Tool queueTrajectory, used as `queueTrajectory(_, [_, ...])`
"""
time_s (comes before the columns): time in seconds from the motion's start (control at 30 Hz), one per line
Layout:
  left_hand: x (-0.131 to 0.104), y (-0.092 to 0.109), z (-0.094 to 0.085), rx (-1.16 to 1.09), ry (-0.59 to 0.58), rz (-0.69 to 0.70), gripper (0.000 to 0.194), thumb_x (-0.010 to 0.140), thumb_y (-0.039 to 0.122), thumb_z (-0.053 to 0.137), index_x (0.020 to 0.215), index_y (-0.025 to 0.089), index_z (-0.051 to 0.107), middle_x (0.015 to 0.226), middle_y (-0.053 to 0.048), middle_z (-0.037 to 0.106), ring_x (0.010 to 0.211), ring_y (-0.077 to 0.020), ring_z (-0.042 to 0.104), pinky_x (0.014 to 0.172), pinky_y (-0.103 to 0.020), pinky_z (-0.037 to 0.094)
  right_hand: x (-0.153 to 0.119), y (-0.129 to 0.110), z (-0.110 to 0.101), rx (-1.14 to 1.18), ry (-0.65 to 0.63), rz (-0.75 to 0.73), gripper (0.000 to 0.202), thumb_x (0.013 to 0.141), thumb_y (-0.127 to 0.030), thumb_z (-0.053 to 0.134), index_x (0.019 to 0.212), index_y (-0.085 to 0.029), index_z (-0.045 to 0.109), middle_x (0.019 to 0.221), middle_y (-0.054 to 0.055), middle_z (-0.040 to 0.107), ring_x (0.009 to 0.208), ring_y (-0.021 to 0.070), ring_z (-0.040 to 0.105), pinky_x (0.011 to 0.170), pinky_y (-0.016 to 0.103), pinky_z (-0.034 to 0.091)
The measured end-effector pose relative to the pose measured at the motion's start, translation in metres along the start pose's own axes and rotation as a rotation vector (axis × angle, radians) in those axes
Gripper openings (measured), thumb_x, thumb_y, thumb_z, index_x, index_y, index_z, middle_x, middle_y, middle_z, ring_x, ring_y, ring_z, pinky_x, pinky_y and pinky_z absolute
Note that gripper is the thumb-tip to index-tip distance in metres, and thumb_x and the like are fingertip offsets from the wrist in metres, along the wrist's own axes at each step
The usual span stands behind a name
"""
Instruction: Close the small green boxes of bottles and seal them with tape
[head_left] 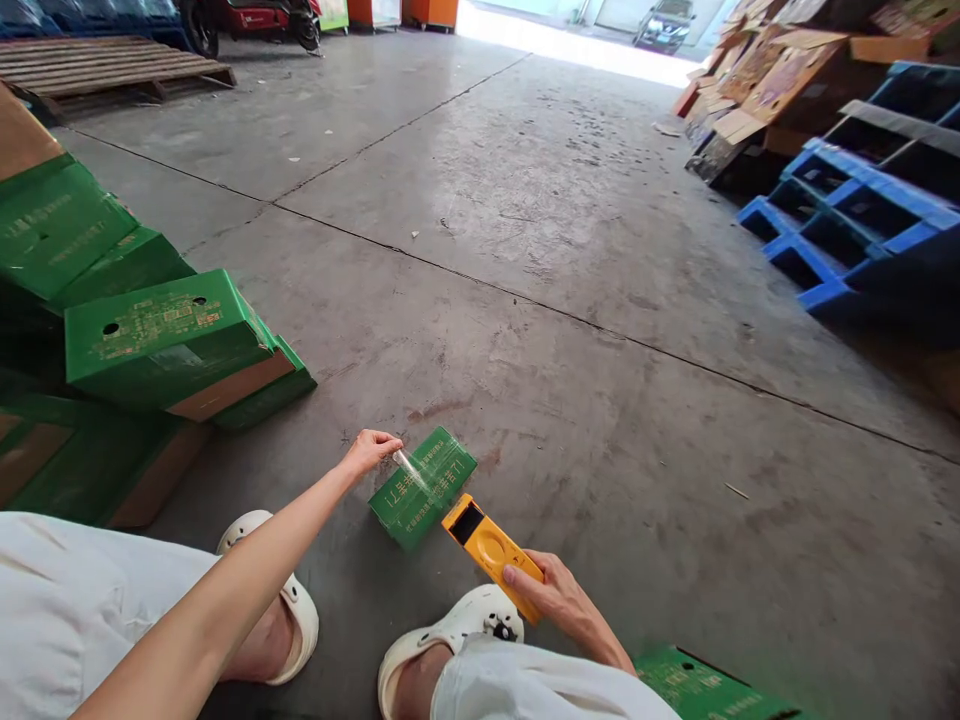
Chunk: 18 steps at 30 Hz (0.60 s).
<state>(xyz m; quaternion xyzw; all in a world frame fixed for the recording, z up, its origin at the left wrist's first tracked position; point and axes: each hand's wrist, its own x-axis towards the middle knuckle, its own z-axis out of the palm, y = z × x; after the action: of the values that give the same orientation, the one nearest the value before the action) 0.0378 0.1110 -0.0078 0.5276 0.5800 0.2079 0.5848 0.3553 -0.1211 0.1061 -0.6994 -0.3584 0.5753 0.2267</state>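
Observation:
A green cardboard box (420, 486) with gold printed characters stands on the floor between my feet. At its left upper edge my left hand (373, 449) pinches the end of a strip of clear packing tape (412, 468), which runs across the box top. My right hand (551, 590) is wrapped round a long yellow tape dispenser (493, 553) with a dark opening at its front. The dispenser is tilted, its front end close to the box's right lower side. Whether it touches the box I cannot tell.
Green boxes (172, 335) are heaped at my left, and another green box (705, 685) lies by my right leg. Blue pallets (862, 215) and stacked cartons (795, 85) stand to the right. A wooden pallet (105, 65) lies at the back left. White clogs (450, 630) cover my feet.

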Motion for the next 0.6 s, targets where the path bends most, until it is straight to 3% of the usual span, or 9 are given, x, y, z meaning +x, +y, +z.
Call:
queueTrajectory(0.1, [0.003, -0.006, -0.002, 0.016, 0.008, -0.011, 0.053, 0.064, 0.066, 0.078, 0.080, 0.016, 0.085, 0.056, 0.002, 0.059, 0.061, -0.0142, 0.048, 0.061, -0.027, 0.031, 0.006, 0.000, 0.001, -0.065, -0.107, -0.014, 0.060, 0.072, -0.074, 0.078, 0.083, -0.015, 0.081, 0.067, 0.003, 0.063, 0.063, 0.0178, 0.050, 0.058, 0.029, 0.033])
queueTrajectory(0.27, [0.008, -0.015, -0.001, 0.042, 0.015, -0.030, 0.053, 0.066, 0.066, 0.079, 0.081, 0.016, 0.084, 0.056, 0.002, 0.059, 0.062, -0.0146, 0.049, 0.062, -0.027, 0.032, 0.014, 0.006, 0.002, -0.067, -0.128, 0.002, 0.062, 0.074, -0.076, 0.075, 0.084, -0.015, 0.080, 0.068, 0.004, 0.063, 0.064, 0.0177, 0.050, 0.059, 0.030, 0.033])
queueTrajectory(0.5, [0.001, -0.032, 0.026, 0.078, 0.037, -0.072, 0.049, 0.079, 0.058, 0.071, 0.092, 0.013, 0.084, 0.075, -0.004, 0.075, 0.067, -0.0165, 0.060, 0.067, -0.028, 0.043, 0.022, 0.014, 0.002, -0.085, -0.138, 0.002, 0.060, 0.078, -0.075, 0.072, 0.085, -0.015, 0.079, 0.071, 0.005, 0.062, 0.065, 0.0177, 0.050, 0.059, 0.030, 0.033])
queueTrajectory(0.6, [-0.001, -0.036, 0.036, 0.125, 0.053, -0.066, 0.037, 0.086, 0.048, 0.066, 0.093, 0.016, 0.084, 0.085, -0.006, 0.079, 0.078, -0.0202, 0.068, 0.076, -0.030, 0.050, 0.027, 0.018, 0.003, -0.092, -0.183, 0.031, 0.063, 0.076, -0.079, 0.070, 0.084, -0.017, 0.076, 0.069, 0.004, 0.060, 0.063, 0.0162, 0.048, 0.058, 0.029, 0.032])
